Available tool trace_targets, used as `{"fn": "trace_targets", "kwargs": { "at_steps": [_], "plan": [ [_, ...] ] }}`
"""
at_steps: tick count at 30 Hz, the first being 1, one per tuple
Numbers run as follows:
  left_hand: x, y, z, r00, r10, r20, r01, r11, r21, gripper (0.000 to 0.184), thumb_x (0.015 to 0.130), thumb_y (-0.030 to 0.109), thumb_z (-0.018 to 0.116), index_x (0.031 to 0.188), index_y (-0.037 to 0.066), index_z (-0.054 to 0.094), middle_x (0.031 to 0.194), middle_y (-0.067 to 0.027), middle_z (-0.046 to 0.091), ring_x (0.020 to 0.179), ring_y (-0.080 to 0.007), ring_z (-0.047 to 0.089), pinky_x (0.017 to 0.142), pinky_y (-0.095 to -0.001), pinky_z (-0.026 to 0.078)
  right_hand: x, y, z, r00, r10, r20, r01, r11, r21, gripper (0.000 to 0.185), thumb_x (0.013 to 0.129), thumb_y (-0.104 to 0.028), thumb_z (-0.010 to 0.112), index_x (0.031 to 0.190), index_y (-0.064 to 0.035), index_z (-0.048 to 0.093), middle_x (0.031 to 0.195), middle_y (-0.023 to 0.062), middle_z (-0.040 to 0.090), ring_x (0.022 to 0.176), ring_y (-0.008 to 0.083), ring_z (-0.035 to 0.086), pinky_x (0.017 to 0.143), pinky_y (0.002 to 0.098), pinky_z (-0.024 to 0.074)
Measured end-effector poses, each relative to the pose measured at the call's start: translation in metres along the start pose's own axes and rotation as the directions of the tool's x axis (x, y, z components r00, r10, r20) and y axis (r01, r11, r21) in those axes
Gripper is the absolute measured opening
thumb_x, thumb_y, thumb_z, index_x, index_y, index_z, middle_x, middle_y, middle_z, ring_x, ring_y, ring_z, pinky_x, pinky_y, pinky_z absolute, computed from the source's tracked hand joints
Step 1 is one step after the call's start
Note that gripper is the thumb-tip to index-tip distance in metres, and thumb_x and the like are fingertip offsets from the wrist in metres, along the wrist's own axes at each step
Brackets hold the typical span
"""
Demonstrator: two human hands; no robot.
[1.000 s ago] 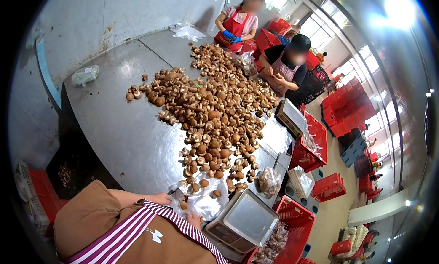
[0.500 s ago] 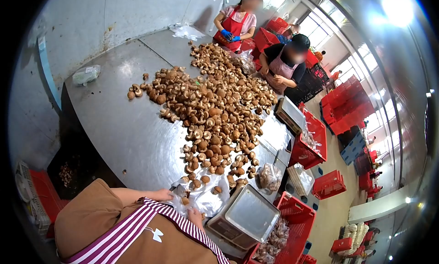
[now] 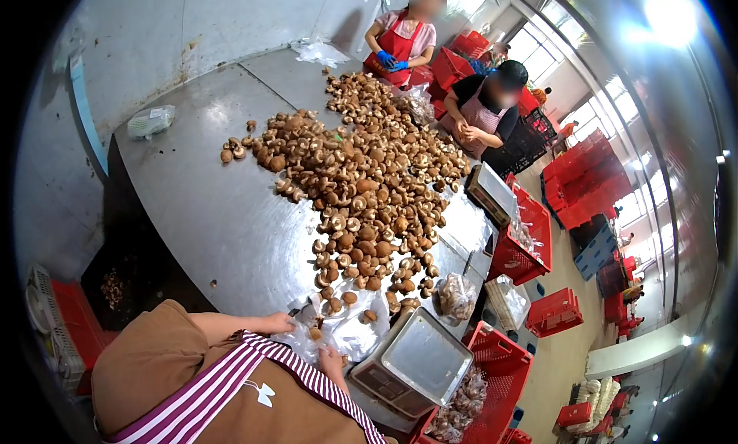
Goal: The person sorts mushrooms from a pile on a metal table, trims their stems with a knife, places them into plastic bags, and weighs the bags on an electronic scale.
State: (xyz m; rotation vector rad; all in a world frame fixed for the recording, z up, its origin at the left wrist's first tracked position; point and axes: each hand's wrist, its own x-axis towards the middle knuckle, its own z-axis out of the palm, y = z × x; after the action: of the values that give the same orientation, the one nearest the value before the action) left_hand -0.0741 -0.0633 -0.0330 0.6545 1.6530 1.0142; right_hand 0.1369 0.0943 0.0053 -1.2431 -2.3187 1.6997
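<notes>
Lying at the near edge of the counter (image 3: 200,213), a thin white plastic bag (image 3: 355,332) spreads between the person's two hands, just beside the scale (image 3: 423,353). The left hand (image 3: 277,323) is at its left side and the right hand (image 3: 331,360) at its near edge; both appear to touch the film, but whether the fingers are closed on it cannot be told. A few mushrooms (image 3: 335,305) show at the bag, whether inside or on top being unclear, with the big mushroom pile (image 3: 369,186) beyond. The bag should handle as nearly weightless, limp and slippery, best pinched by an edge between thumb and fingertips. The mushrooms look light, springy and easily bruised; a loose grip around the cap would probably suit them better than a squeeze, since stems may snap.
</notes>
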Motion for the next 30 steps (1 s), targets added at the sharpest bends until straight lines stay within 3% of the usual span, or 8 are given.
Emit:
{"fn": "trace_targets", "kwargs": {
  "at_steps": [11, 19, 21, 24, 26, 27, 29, 30],
  "plan": [
    [-0.001, 0.005, 0.000, 1.000, 0.007, -0.015, -0.006, 0.997, 0.079, 0.032, 0.084, 0.024, 0.064, 0.112, 0.010, 0.071, 0.093, -0.0106, 0.072, 0.086, -0.0194, 0.066, 0.083, -0.0331, 0.051, -0.004, -0.002, -0.002, 0.998, 0.048, 0.027, -0.050, 0.995, 0.087, 0.035, 0.093, -0.030, 0.057, 0.106, 0.0012, 0.067, 0.079, 0.0025, 0.065, 0.073, 0.0120, 0.055, 0.066, 0.0287, 0.0449],
    [-0.011, 0.006, 0.008, 0.986, -0.002, -0.166, 0.006, 1.000, 0.024, 0.027, 0.084, 0.022, 0.063, 0.103, 0.004, 0.071, 0.086, -0.0094, 0.071, 0.078, -0.0182, 0.064, 0.074, -0.0345, 0.052, -0.015, -0.026, -0.013, 1.000, -0.019, -0.025, 0.015, 0.987, -0.161, 0.035, 0.092, -0.031, 0.053, 0.098, 0.0007, 0.066, 0.085, 0.0195, 0.067, 0.080, 0.0281, 0.063, 0.074, 0.0400, 0.0482],
    [-0.035, 0.050, 0.001, 0.966, -0.114, -0.231, 0.078, 0.984, -0.160, 0.028, 0.086, 0.021, 0.061, 0.103, 0.000, 0.069, 0.085, -0.0088, 0.070, 0.074, -0.0171, 0.063, 0.070, -0.0333, 0.052, -0.023, -0.054, -0.031, 0.999, 0.032, 0.006, -0.031, 0.988, -0.150, 0.033, 0.094, -0.028, 0.048, 0.089, 0.0019, 0.062, 0.077, 0.0174, 0.063, 0.075, 0.0273, 0.059, 0.071, 0.0392, 0.0474],
    [-0.064, 0.092, -0.012, 0.940, -0.174, -0.294, 0.089, 0.956, -0.280, 0.027, 0.088, 0.017, 0.057, 0.104, -0.002, 0.068, 0.085, -0.0071, 0.069, 0.072, -0.0152, 0.062, 0.067, -0.0320, 0.051, -0.043, -0.104, -0.056, 0.984, -0.028, -0.175, 0.038, 0.998, 0.054, 0.028, 0.092, -0.016, 0.050, 0.112, -0.0002, 0.061, 0.080, 0.0089, 0.062, 0.073, 0.0188, 0.056, 0.071, 0.0346, 0.0469],
    [-0.070, 0.104, -0.024, 0.918, -0.100, -0.385, -0.102, 0.876, -0.472, 0.023, 0.092, 0.018, 0.055, 0.098, -0.001, 0.068, 0.084, -0.0061, 0.069, 0.071, -0.0163, 0.063, 0.067, -0.0313, 0.052, -0.035, -0.113, -0.065, 0.957, -0.076, -0.279, 0.102, 0.991, 0.082, 0.023, 0.094, -0.013, 0.051, 0.112, -0.0023, 0.061, 0.072, 0.0030, 0.058, 0.062, 0.0118, 0.050, 0.057, 0.0277, 0.0418],
    [-0.068, 0.109, -0.033, 0.918, -0.114, -0.381, -0.089, 0.875, -0.476, 0.023, 0.092, 0.018, 0.055, 0.098, -0.001, 0.068, 0.084, -0.0061, 0.069, 0.071, -0.0163, 0.063, 0.067, -0.0313, 0.052, -0.034, -0.116, -0.074, 0.966, -0.019, -0.259, 0.062, 0.985, 0.159, 0.018, 0.095, -0.013, 0.052, 0.107, -0.0044, 0.062, 0.069, 0.0002, 0.056, 0.059, 0.0083, 0.049, 0.052, 0.0244, 0.0388],
    [-0.064, 0.116, -0.052, 0.888, -0.406, -0.218, 0.011, 0.492, -0.870, 0.022, 0.093, 0.020, 0.054, 0.101, 0.004, 0.067, 0.091, -0.0081, 0.070, 0.084, -0.0188, 0.067, 0.073, -0.0358, 0.055, -0.034, -0.147, -0.092, 0.993, 0.081, -0.081, -0.048, 0.936, 0.349, 0.014, 0.095, -0.016, 0.054, 0.099, -0.0052, 0.062, 0.068, 0.0002, 0.055, 0.057, 0.0075, 0.050, 0.050, 0.0242, 0.0394],
    [-0.062, 0.116, -0.061, 0.884, -0.417, -0.209, 0.023, 0.487, -0.873, 0.022, 0.093, 0.020, 0.054, 0.101, 0.004, 0.067, 0.091, -0.0081, 0.070, 0.084, -0.0188, 0.067, 0.073, -0.0358, 0.055, -0.035, -0.166, -0.103, 0.994, 0.071, 0.082, -0.099, 0.898, 0.428, 0.013, 0.095, -0.018, 0.055, 0.096, -0.0060, 0.061, 0.067, -0.0003, 0.055, 0.055, 0.0072, 0.049, 0.048, 0.0241, 0.0380]
  ]
}}
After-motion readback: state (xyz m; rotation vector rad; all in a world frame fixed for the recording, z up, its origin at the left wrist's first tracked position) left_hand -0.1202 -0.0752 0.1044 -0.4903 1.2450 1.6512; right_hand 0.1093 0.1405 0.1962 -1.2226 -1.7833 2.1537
